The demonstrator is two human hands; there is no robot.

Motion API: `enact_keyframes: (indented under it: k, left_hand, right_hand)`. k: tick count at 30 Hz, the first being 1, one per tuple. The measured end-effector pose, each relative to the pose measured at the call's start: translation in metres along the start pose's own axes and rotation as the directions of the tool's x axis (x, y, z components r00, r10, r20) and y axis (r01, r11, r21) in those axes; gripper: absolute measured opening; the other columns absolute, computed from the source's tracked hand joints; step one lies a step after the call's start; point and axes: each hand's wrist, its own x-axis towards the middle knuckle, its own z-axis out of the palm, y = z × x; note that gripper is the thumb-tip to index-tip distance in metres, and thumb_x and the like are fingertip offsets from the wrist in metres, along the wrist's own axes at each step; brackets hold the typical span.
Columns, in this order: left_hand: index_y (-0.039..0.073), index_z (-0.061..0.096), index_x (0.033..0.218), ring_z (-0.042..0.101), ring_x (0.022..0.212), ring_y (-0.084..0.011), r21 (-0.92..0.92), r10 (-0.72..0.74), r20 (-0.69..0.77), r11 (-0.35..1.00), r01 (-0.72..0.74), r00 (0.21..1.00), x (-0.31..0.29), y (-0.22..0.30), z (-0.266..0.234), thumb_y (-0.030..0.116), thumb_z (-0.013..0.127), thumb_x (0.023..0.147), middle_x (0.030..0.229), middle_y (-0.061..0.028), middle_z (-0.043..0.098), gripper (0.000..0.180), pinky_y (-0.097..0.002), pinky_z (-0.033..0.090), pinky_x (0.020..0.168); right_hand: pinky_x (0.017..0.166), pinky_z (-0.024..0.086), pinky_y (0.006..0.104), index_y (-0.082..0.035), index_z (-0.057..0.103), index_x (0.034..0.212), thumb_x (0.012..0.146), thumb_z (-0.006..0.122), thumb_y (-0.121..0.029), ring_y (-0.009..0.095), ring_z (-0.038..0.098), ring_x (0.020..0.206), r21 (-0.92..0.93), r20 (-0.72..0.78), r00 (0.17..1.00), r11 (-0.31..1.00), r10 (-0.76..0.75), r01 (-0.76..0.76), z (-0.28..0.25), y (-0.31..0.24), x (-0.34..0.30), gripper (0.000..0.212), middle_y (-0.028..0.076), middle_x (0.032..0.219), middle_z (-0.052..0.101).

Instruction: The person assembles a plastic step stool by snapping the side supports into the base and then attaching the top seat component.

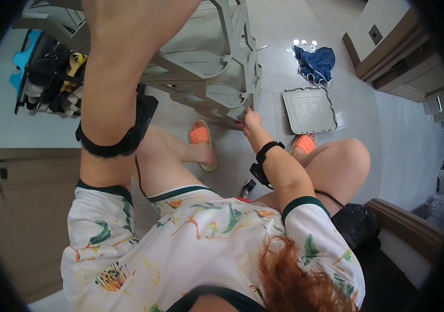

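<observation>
One grey, tiered plastic rack (201, 52) is directly ahead of me. My right grip (252, 120) is at its near right corner; I cannot tell whether it is clenched. My left grip is out of view, past my outstretched forearm (110, 78), its state hidden. Rightward, a grey rectangular panel (310, 110) and a blue cloth (316, 63) lie on the floor (276, 73).

wide fisheye view from head height, facing steeply down and forward, patterned shirt (196, 255) close along the lower edge, grey rack (201, 49) farther ahead, floor (357, 114) below, lines bending toward the rim
</observation>
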Motion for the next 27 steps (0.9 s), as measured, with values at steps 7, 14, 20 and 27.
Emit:
enact_keyframes:
  k: [7,14,20,27]
  left_hand:
    - [0.000,0.062,0.092,0.066,0.072,-0.0330,-0.198,-0.027,-0.099,0.980,0.006,0.995,-0.006,0.024,0.021,0.009,0.062,0.075,0.078,-0.0161,0.068,0.020,-0.0407,0.051,0.069]
    - [0.008,0.067,0.112,0.066,0.069,-0.0143,0.079,0.001,-0.089,0.997,0.006,0.996,-0.014,0.003,0.032,0.024,0.069,0.084,0.090,-0.0061,0.072,0.032,-0.0299,0.051,0.068]
    - [0.006,0.066,0.110,0.067,0.069,-0.0119,0.030,-0.012,-0.101,0.999,0.015,0.995,-0.017,0.014,0.034,0.032,0.073,0.083,0.083,-0.0056,0.072,0.038,-0.0250,0.052,0.063]
    - [0.005,0.067,0.106,0.067,0.066,-0.0126,-0.018,0.033,-0.226,0.999,-0.038,0.974,-0.025,0.031,0.033,0.022,0.075,0.081,0.081,-0.0071,0.072,0.031,-0.0253,0.051,0.057]
  right_hand:
    - [0.072,0.057,0.0475,0.000,0.048,0.118,0.095,0.048,-0.032,0.032,0.057,0.102,-0.025,0.169,0.986,1.000,0.013,-0.009,-0.036,0.008,0.001,0.040,0.015,0.118,0.054]
    - [0.097,0.047,0.0492,0.006,0.021,0.142,0.089,0.057,-0.048,0.037,0.043,0.126,0.404,-0.266,0.961,0.914,0.075,0.041,-0.125,0.005,0.033,0.084,0.023,0.144,0.031]
    - [0.095,0.047,0.0486,0.003,0.021,0.144,0.087,0.066,-0.046,0.037,0.040,0.131,0.550,-0.474,0.865,0.823,0.164,0.145,-0.162,-0.004,0.063,0.088,0.022,0.147,0.027]
    - [0.068,0.057,0.0360,0.005,0.040,0.128,0.089,0.067,-0.030,0.027,0.062,0.091,0.593,-0.502,0.856,0.771,0.126,0.234,-0.178,-0.021,0.082,0.059,0.018,0.112,0.056]
